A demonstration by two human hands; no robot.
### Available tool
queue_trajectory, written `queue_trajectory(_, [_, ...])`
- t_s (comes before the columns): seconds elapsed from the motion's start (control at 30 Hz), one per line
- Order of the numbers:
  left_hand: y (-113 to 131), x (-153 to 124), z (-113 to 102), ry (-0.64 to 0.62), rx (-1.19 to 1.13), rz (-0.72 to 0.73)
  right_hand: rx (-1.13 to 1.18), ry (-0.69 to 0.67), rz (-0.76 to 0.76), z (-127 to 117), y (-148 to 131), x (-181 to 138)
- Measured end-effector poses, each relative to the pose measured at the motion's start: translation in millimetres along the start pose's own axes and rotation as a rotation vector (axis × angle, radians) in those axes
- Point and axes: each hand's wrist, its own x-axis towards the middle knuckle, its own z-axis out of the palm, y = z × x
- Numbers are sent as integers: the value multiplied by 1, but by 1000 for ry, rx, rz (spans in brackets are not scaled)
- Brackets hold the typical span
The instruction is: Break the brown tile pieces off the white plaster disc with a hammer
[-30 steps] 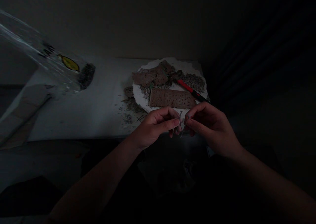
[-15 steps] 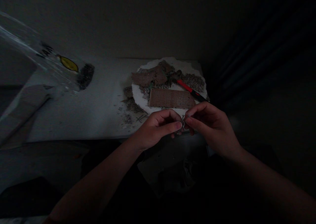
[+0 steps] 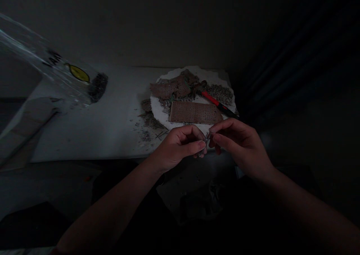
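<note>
My left hand (image 3: 184, 144) is closed, with thumb and forefinger pinching a small greyish piece (image 3: 207, 137) whose exact kind I cannot make out in the dim light. Close by on its right, my right hand (image 3: 237, 140) has its thumb and forefinger slightly apart beside the piece, with nothing plainly held. Just beyond both hands lies a brown perforated board (image 3: 195, 112). A hammer (image 3: 215, 99) with a red and black handle rests past it, on a ragged-edged white sheet (image 3: 159, 112).
Grey granules (image 3: 221, 93) are heaped at the sheet's right. Another brown perforated piece (image 3: 171, 88) lies at the back left. Thin sticks and crumbs (image 3: 152, 122) spill onto the pale table (image 3: 112, 135). A clear plastic bag (image 3: 64, 73) with dark contents and a yellow print stands left.
The thumb and forefinger of my right hand have parted a little and drawn off the small piece. My left hand has barely moved and keeps its pinch.
</note>
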Motion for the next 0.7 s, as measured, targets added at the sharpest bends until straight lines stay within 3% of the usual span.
queue_trajectory(0.13, [-1,-2,1,-1,50,10,-20,-16,-3,2,2,0])
queue_trajectory(0.2, [2,-4,-9,-6,120,-6,-42,-19,-3,1,4,3])
queue_trajectory(0.27, [7,-9,-32,-18,243,-56,-75,2,-12,-3,6,7])
queue_trajectory(0.4, [5,-20,-104,-26,658,-306,-179,106,-63,-25,15,24])
queue_trajectory(0.53, [-32,-20,-159,20,1012,-456,-327,161,-117,-49,29,43])
queue_trajectory(0.7, [-82,-4,-169,95,1393,-494,-451,214,-138,-62,41,56])
